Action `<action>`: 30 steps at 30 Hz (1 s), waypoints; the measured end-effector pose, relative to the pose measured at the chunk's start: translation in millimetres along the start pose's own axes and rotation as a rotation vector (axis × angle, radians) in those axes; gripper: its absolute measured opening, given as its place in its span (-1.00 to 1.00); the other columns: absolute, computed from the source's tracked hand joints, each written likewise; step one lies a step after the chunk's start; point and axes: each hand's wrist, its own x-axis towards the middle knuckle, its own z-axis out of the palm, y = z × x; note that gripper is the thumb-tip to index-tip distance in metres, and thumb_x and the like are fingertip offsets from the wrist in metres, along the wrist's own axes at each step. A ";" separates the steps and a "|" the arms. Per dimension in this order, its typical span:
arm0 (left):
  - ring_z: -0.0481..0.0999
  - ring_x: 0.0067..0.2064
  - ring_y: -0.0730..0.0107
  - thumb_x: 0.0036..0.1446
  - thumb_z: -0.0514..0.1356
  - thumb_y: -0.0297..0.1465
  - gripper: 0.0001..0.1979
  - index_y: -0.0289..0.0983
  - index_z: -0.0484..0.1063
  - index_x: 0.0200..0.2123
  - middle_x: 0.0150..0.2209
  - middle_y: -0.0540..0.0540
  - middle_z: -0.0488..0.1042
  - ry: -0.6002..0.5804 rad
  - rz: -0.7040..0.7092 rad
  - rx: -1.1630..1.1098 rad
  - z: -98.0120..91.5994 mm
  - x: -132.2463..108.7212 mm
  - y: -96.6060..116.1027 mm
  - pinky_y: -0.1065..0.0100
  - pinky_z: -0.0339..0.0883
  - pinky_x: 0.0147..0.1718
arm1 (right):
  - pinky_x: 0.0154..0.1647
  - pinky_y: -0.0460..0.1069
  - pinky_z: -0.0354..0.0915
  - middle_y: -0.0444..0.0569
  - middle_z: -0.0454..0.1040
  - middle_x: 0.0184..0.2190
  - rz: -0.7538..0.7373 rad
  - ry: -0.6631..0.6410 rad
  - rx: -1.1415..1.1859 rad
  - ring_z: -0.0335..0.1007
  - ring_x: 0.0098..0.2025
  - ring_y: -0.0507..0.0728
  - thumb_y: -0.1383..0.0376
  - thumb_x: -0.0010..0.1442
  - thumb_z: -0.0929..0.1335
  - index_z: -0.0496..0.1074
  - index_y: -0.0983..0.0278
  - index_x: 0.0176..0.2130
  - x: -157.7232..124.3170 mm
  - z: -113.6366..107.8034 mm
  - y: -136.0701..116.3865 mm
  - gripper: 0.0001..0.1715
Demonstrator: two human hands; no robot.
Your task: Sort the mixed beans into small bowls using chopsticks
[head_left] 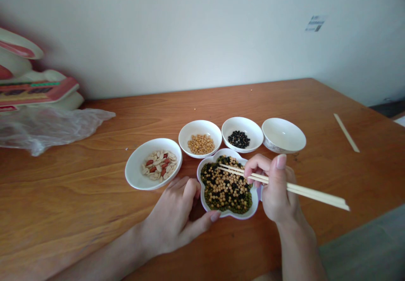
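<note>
A flower-shaped white dish (255, 207) full of mixed yellow, green and black beans sits at the near middle of the wooden table. My left hand (179, 215) curls round its left rim, thumb against the front edge. My right hand (275, 188) is closed on a pair of wooden chopsticks (303, 190), whose tips rest over the beans near the dish's far side. Behind stand a bowl of yellow beans (200, 138), a bowl of black beans (242, 134) and an empty white bowl (284, 135). A plate of peanuts and pale seeds (153, 169) lies to the left.
A crumpled clear plastic bag (47, 127) and stacked pink-and-white packages (34, 89) occupy the far left. A paper chopstick sleeve (346, 132) lies at the right. A white wall rises behind the table (79, 196); its near right corner drops to grey floor.
</note>
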 end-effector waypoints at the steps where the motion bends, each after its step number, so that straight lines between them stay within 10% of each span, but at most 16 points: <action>1: 0.54 -0.31 0.16 0.42 0.20 -0.04 -0.67 -0.17 0.28 -0.20 -0.30 -0.09 0.52 0.003 0.002 -0.001 0.0 0.1 0.0 0.15 0.45 -0.33 | -0.49 -0.02 0.16 -0.09 0.40 -0.61 -0.001 0.007 -0.001 0.30 -0.53 0.04 -0.24 0.54 -0.04 0.49 0.21 -0.49 -0.1 0.2 -0.4 -0.03; 18: 0.55 -0.29 0.15 0.42 0.20 -0.05 -0.67 -0.18 0.28 -0.19 -0.28 -0.10 0.53 0.011 0.011 0.020 0.4 -0.2 -0.9 0.12 0.47 -0.30 | -0.61 0.00 0.14 -0.04 0.39 -0.67 -0.046 0.147 0.037 0.29 -0.61 0.07 -0.30 0.50 -0.03 0.49 0.23 -0.57 -0.5 -1.4 -6.8 0.04; 30: 0.56 -0.27 0.14 0.43 0.19 -0.05 -0.68 -0.16 0.25 -0.16 -0.25 -0.10 0.52 -0.010 0.015 0.019 0.9 -2.5 -3.0 0.11 0.48 -0.30 | -0.59 0.02 0.19 0.00 0.38 -0.69 -0.043 0.648 0.001 0.35 -0.61 0.12 -0.37 0.42 -0.03 0.48 0.21 -0.58 3.7 -4.4 -7.5 0.05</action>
